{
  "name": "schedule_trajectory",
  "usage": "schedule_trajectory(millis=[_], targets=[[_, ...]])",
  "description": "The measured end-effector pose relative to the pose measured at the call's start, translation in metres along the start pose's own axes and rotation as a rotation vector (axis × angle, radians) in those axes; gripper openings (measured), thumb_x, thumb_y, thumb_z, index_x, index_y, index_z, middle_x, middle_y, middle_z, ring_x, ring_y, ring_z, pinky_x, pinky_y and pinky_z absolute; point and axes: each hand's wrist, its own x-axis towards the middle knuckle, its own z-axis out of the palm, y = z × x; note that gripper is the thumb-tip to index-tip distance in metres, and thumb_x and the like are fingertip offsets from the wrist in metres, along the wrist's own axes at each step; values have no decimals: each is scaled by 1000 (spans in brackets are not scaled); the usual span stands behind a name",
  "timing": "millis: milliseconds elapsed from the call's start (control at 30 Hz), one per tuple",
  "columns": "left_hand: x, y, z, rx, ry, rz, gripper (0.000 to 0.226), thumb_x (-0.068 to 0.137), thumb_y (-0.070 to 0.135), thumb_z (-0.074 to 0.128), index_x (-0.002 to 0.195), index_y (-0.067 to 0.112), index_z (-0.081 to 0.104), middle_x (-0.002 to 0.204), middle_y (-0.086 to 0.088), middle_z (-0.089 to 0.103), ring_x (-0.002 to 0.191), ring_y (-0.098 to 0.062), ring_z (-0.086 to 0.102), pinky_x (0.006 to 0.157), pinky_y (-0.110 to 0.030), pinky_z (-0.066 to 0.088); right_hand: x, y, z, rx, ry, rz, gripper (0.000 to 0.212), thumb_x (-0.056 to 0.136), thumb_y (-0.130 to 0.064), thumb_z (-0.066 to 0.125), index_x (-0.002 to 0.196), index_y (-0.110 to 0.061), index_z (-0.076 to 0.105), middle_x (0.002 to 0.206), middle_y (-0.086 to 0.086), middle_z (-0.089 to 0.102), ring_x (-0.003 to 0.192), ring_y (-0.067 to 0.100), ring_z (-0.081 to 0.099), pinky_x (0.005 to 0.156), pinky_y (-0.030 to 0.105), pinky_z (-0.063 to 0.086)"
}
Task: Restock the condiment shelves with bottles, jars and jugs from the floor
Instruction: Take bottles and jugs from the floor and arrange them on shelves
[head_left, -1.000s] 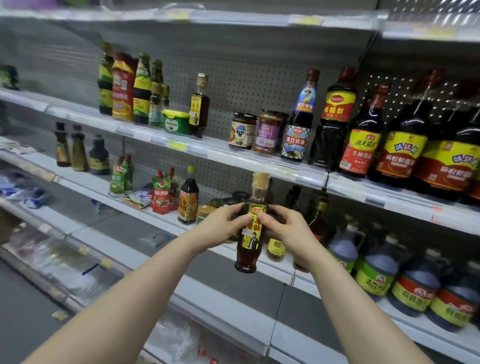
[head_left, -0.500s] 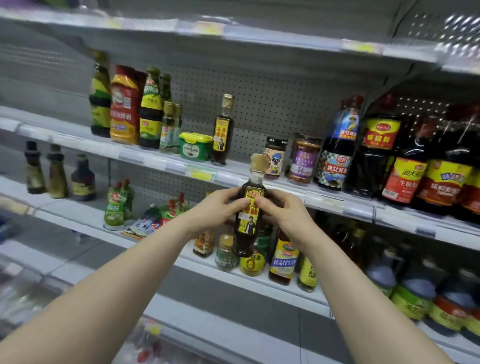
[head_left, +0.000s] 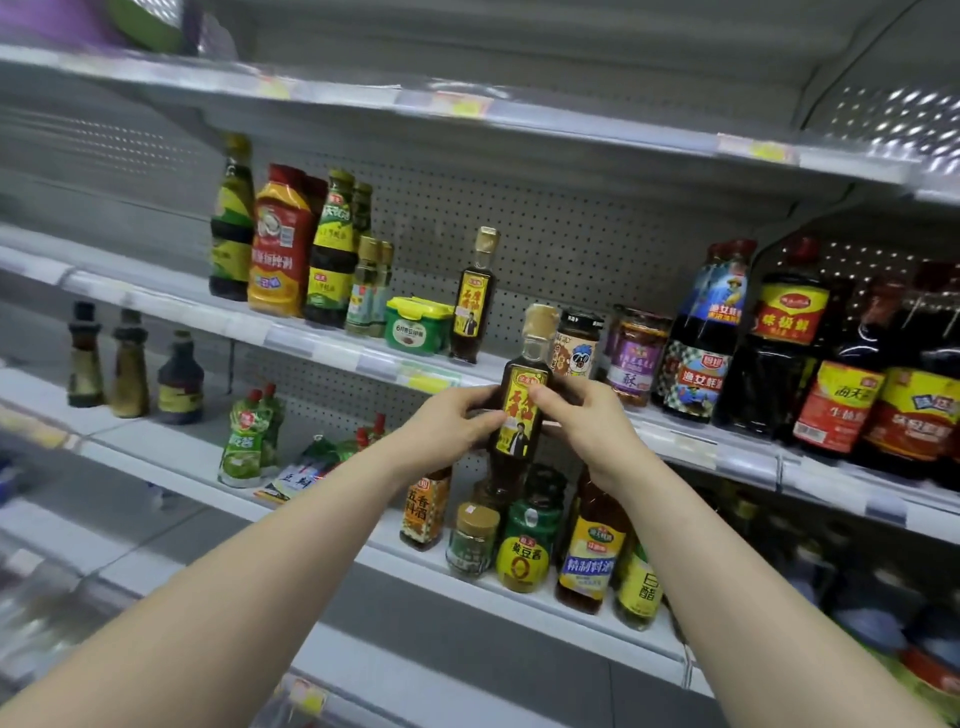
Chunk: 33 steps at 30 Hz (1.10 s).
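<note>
Dark sauce bottle, yellow label, beige cap: upright, gripped by left hand and right hand, before the middle shelf edge.

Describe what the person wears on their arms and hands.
Nothing shows: the left hand and right hand are ungloved, with no rings, watch or bracelets in view. No sleeve appears anywhere up to the frame's bottom edge.

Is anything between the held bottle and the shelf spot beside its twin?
Nothing visible: the shelf is bare between the twin bottle and the cartoon jar. The held bottle hangs before the shelf edge, its base below it, so it likely needs lifting first.
</note>
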Motion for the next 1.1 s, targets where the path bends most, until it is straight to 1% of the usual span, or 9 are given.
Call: schedule_trajectory(millis=[133,200,267,367,567,667,800,933,1100], targets=[[31,0,-13,27,-40,61,34,100,17,55,128,36,58,113,15,69,107,-7,67,96,-32,54,32,-8,1,-32,110,-16,33,96,-20,66,128,-12,63,119,4,70,113,22,65,103,48,51],[49,0,-22,71,-68,94,38,100,19,56,135,32,55,113,25,65,102,1,66,96,-29,54,48,-14,2,-47,145,-19,32,97,-20,65,128,-14,62,118,2,70,113,21,65,103,48,51],[68,-1,-34,115,-80,121,46,99,19,57,144,23,48,127,14,63,102,-1,64,99,-33,52,66,-19,5,-62,181,-20,32,97,-23,65,128,-17,62,116,1,70,110,21,66,100,51,53],[94,-4,-51,143,-68,153,51,98,15,59,147,16,46,140,1,58,118,-10,60,105,-38,48,87,-25,12,-86,231,-41,33,97,-25,65,129,-16,62,115,0,70,107,20,67,99,52,53],[137,-14,-78,295,204,255,60,96,12,61,151,15,37,154,-4,39,137,-20,42,111,-34,40,117,-29,19,-139,288,-76,37,98,-26,63,133,-18,59,104,-16,64,95,-3,59,82,24,48],[153,-17,-86,389,249,256,69,96,13,60,155,14,26,158,-6,30,140,-19,35,115,-29,27,126,-31,20,-138,306,-67,36,98,-25,63,132,-15,60,104,-14,65,96,0,61,88,28,51],[167,-20,-91,359,206,201,75,97,14,59,158,16,15,157,-10,34,118,-12,50,103,-27,38,136,-33,22,-148,335,-48,30,97,-26,64,126,-17,63,112,-5,70,104,11,65,94,35,54],[178,-17,-91,367,172,135,80,99,18,56,158,17,3,154,-13,39,130,-28,49,107,-42,42,147,-41,24,-172,373,-68,24,97,-24,64,121,-20,64,116,-1,70,108,17,67,101,45,52],[192,-18,-87,309,179,38,83,101,17,53,157,19,-7,137,-18,53,113,-30,57,90,-38,48,154,-40,25,-194,385,-68,33,97,-25,64,128,-16,61,115,-3,69,108,17,66,102,46,52]])
